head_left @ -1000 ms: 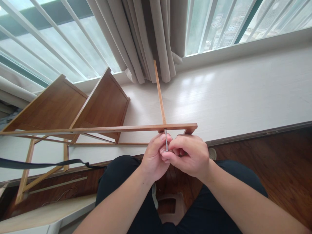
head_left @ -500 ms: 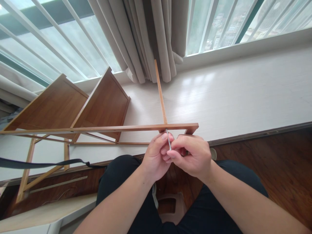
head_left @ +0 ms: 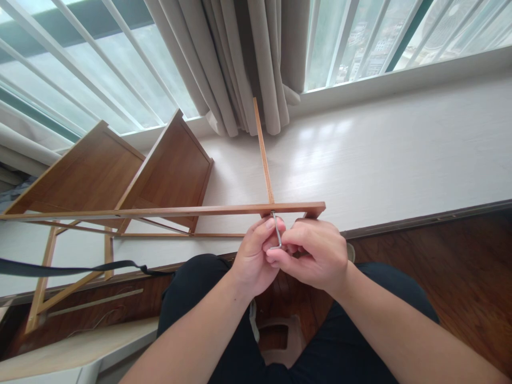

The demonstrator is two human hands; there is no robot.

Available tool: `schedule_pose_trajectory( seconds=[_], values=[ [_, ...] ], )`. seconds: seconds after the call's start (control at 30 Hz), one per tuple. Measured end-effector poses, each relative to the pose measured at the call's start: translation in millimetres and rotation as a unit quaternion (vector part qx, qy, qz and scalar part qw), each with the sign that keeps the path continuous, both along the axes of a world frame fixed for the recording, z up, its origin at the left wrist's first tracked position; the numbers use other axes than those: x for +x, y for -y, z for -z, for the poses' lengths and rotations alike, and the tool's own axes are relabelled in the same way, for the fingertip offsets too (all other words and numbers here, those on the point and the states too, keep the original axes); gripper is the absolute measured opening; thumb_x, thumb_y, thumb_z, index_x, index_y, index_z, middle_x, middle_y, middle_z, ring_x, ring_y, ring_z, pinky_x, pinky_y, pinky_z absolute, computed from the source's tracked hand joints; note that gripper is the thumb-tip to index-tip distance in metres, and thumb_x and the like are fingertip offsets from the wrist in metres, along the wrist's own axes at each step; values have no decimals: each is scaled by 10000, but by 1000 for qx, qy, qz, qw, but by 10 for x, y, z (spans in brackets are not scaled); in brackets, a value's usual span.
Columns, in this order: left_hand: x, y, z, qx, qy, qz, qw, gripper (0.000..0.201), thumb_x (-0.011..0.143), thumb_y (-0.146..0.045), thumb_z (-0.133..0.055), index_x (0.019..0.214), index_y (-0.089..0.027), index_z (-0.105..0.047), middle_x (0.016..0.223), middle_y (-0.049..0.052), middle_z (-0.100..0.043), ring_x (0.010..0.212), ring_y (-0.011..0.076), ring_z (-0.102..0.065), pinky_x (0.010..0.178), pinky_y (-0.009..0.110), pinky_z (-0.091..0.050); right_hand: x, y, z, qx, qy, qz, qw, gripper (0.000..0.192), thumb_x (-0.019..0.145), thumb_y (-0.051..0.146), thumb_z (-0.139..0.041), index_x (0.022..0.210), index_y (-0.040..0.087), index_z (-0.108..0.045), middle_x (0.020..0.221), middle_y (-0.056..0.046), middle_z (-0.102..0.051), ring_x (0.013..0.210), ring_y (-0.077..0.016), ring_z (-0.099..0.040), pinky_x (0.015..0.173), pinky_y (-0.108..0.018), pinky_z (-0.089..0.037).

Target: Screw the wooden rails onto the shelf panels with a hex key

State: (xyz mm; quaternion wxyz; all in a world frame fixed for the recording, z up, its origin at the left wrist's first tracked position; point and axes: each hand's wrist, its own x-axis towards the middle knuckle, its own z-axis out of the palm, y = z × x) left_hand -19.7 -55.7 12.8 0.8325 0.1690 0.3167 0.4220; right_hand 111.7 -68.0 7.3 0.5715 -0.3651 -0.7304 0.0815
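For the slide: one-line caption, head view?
Both hands, left hand and right hand, grip a hex key at a wooden frame rail.

Bright, even daylight enters through the window (head_left: 80, 80), leaving soft glare on the white sill (head_left: 360, 154); focus sharp throughout, wide-angle bending evident at the edges, shadows faint.

We see beige curtain (head_left: 256, 58) at window (head_left: 80, 69), white sill (head_left: 400, 144), black strap (head_left: 72, 268), wood floor (head_left: 460, 266).
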Motion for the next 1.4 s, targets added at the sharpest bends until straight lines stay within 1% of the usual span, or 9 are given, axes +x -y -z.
schedule_pose_trajectory(
  seconds=[0.13,0.33,0.4,0.53,0.6,0.7,0.9,1.2,1.4],
  values=[
    [11,-10,-16,9,6,4,1000,223,788,-339,-791,764,-155,-668,498,-84,-320,445,36,-369,569,172,-479,-11,5,-2,11,-2,14,1000,233,911,306,-714,764,197,-569,574,23,-561,517,-104,-491,539,-251,-379],
    [15,-10,-8,-3,17,-1,1000,214,766,-325,-818,759,-158,-685,481,-87,-353,444,35,-384,597,182,-495,-19,9,14,13,-2,14,1000,221,877,275,-738,779,197,-555,576,31,-536,522,-112,-485,542,-256,-371],
    [14,-7,-12,-10,15,0,1000,222,756,-326,-825,755,-156,-682,490,-82,-383,464,41,-424,607,186,-505,-21,12,18,13,3,13,1000,231,873,264,-733,766,200,-540,575,35,-526,520,-109,-477,544,-257,-366],
    [11,-12,-21,-14,11,4,1000,261,718,-335,-852,745,-149,-670,596,-40,-554,573,75,-569,608,181,-509,-31,14,27,14,14,17,1000,239,879,265,-722,755,199,-528,579,35,-520,523,-108,-473,553,-261,-364],
    [6,-18,-18,-15,13,2,1000,267,711,-329,-857,734,-143,-666,607,-38,-567,587,78,-589,607,174,-512,-40,11,36,13,23,19,999,256,887,281,-719,746,197,-522,581,32,-513,530,-110,-467,556,-264,-357],
    [-3,-24,-5,-13,18,1,1000,248,734,-323,-842,732,-137,-678,555,-49,-524,562,71,-582,589,159,-507,-54,9,54,13,33,19,999,299,883,313,-732,730,196,-503,585,32,-486,546,-113,-449,556,-268,-341],
    [-4,-28,2,-9,37,-4,999,229,735,-296,-849,730,-131,-690,650,-17,-650,579,70,-613,570,143,-509,-75,14,54,7,31,34,999,285,868,219,-704,695,194,-480,580,43,-463,545,-98,-431,558,-255,-342],
    [7,-29,0,14,28,4,1000,233,756,-318,-822,729,-135,-680,621,-15,-629,566,73,-590,576,151,-489,-99,5,4,18,38,44,998,287,886,228,-671,679,195,-475,575,45,-443,539,-94,-417,548,-256,-342],
    [8,-35,-7,8,25,3,1000,235,749,-318,-829,728,-136,-681,619,-21,-625,554,71,-587,547,146,-473,-114,7,-8,19,39,52,998,300,884,226,-662,658,194,-467,562,45,-421,530,-95,-394,537,-260,-330]
  ],
)
